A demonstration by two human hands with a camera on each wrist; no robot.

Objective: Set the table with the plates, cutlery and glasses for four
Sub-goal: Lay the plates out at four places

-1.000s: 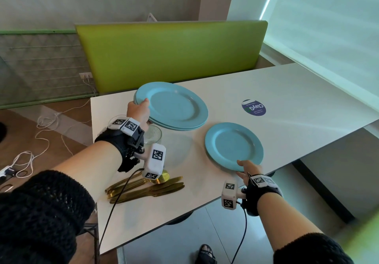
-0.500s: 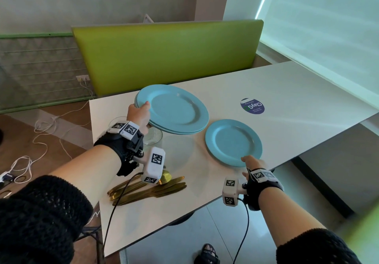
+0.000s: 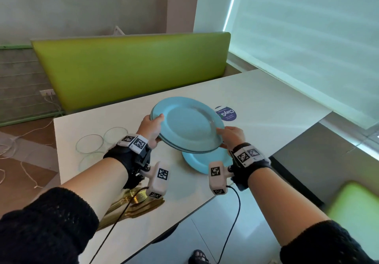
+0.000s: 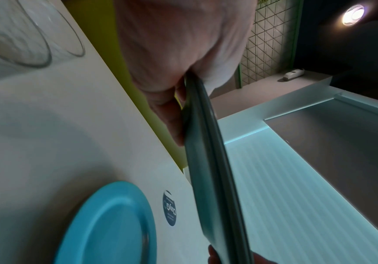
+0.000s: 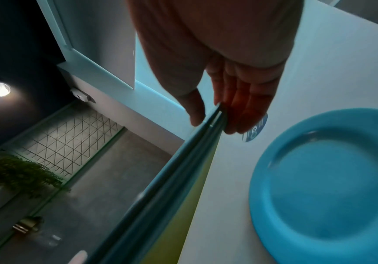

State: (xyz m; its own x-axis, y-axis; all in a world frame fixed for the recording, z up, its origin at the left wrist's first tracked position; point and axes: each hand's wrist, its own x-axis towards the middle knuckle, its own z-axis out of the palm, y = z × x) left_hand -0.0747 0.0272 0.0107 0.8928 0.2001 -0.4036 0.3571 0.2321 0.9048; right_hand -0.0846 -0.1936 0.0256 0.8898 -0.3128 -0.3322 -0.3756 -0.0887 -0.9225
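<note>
A stack of blue plates (image 3: 187, 125) hangs tilted above the white table (image 3: 266, 104). My left hand (image 3: 150, 129) grips its left rim, thumb on top; the left wrist view shows the stack (image 4: 213, 160) edge-on in that hand (image 4: 179, 59). My right hand (image 3: 230, 135) pinches the right rim, thumb above and fingers below; the right wrist view shows the same stack (image 5: 172, 178) and hand (image 5: 219, 100). A single blue plate (image 3: 202, 163) lies on the table under the stack, near the front edge. Clear glasses (image 3: 90, 144) stand at the left. Gold cutlery (image 3: 141, 206) lies near the front edge.
A green bench back (image 3: 131, 67) runs behind the table. A round sticker (image 3: 226, 113) marks the tabletop by the stack. A window blind (image 3: 307, 38) fills the right side. White cables (image 3: 12, 147) lie on the floor at the left. A foot (image 3: 198, 257) shows below the table.
My right hand left the single plate and rose to take the right rim of the stack. The stack moved right, over the single plate, uncovering the glasses.
</note>
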